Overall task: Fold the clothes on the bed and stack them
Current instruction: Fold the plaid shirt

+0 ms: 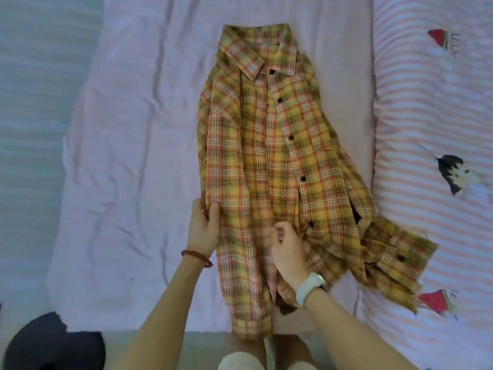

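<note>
A yellow and orange plaid shirt (269, 145) lies face up on the pink bed sheet (128, 145), collar at the far end, black buttons down its front. Its left side and sleeve are folded inward over the body. The right sleeve (394, 257) trails out to the right onto the striped quilt. My left hand (204, 225) pinches the shirt's folded left edge between thumb and fingers. My right hand (286, 249) is curled on the fabric near the lower middle of the shirt front, gripping it. The shirt's hem hangs over the bed's near edge.
A pink and white striped quilt (437, 129) with watermelon and cartoon prints fills the right side of the bed. A dark rounded object (53, 343) sits on the floor at the lower left. Pale flooring (32, 102) runs along the left.
</note>
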A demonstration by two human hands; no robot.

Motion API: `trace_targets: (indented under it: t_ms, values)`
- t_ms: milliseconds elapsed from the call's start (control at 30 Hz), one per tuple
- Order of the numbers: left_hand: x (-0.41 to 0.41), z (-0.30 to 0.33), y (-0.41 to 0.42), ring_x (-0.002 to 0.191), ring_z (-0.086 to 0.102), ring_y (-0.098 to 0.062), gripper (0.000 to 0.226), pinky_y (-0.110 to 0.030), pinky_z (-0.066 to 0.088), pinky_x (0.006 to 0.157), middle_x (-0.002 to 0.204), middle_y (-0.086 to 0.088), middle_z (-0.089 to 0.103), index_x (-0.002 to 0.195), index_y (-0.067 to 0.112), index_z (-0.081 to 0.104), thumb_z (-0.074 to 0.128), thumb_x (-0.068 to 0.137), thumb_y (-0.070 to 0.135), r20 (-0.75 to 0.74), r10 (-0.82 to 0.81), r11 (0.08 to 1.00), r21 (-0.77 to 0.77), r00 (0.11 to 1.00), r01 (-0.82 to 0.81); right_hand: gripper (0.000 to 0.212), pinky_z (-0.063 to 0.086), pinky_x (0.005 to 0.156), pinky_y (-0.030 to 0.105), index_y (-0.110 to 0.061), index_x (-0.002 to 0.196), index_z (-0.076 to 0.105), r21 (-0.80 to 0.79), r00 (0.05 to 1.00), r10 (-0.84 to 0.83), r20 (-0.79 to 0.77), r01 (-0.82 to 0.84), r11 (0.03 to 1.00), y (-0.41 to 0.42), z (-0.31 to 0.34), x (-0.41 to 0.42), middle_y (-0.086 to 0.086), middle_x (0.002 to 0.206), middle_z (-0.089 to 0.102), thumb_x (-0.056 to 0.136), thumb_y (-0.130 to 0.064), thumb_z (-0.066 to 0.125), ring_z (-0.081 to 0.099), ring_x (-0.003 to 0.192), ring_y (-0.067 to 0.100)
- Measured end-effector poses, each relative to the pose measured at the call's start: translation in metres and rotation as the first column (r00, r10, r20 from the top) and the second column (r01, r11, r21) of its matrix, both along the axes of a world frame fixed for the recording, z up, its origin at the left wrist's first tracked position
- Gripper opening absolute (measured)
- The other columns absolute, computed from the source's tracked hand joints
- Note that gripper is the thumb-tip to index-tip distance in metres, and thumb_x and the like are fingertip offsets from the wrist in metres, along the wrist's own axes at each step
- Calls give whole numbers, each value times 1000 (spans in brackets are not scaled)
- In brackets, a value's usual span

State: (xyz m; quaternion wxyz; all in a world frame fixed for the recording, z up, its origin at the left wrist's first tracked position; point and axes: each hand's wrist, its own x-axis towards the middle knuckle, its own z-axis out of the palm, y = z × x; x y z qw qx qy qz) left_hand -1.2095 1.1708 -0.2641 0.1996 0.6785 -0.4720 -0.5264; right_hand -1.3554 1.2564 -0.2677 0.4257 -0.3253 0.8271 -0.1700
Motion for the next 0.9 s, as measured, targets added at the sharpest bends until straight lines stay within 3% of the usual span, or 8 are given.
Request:
trace_targets:
  t_ms: [133,300,400,467,633,700,800,900]
  values:
    - [38,15,-28,76,54,-26,15,-29,33,60,80,-2,58,100,7,49,50,94,21,268,73,991,-131,961,-38,6,31,42,22,-19,97,43,-226,993,-99,-69,81,971,-6,24,-32,-5,61,44,99,-20,37,40,46,6]
    - [81,24,-69,120,41,-37,41,-47,33,93,133,-19,45,129,5,45,51,90,17,620,205,974,-207,757,-94,8,40,50,13,-17,104,46,-417,962,-234,-138,158,895,-23,42,-60,-13,70,46,99,-21,41,50,58,-10]
    - [55,27,-48,112,46,-36,33,-39,36,92,120,-22,50,120,1,53,52,90,16,533,137,955,-295,835,31,36,51,66,27,-17,124,45,-201,987,-152,-52,139,970,-12,40,-53,-11,86,56,95,-39,46,57,70,-1]
    - [28,27,-15,95,53,-31,24,-20,37,75,98,-15,57,108,1,57,51,92,18,408,25,963,-255,913,88,48,53,75,38,-22,129,42,-56,998,-60,-3,60,997,10,36,-40,-11,98,57,90,-50,48,57,77,5]
    - [-18,1,40,101,56,-27,38,-28,41,78,107,-8,58,118,4,52,54,91,31,206,-2,976,211,978,-43,26,53,72,45,-20,98,54,81,996,29,90,-36,996,58,19,-10,3,81,65,89,-43,53,63,74,23]
    - [-32,-6,40,83,56,-27,19,-23,42,65,92,-11,58,95,4,54,52,92,23,176,-18,974,227,984,-23,17,52,65,43,-15,89,55,40,990,18,142,-24,999,69,17,-9,12,74,62,93,-30,51,59,65,27]
    - [-48,1,34,56,40,-14,29,-14,35,48,65,-3,44,69,17,38,43,97,21,120,130,980,137,984,-146,14,45,59,25,-25,86,53,-116,975,-99,200,124,986,77,28,-24,0,73,58,97,-22,45,54,64,12]
    - [-50,21,42,79,49,-17,15,-33,44,75,89,-4,51,93,26,49,35,100,24,-21,245,968,52,969,-244,11,42,61,13,-25,92,51,-271,980,-183,83,199,942,72,48,-55,-9,84,56,98,-21,42,54,74,4]
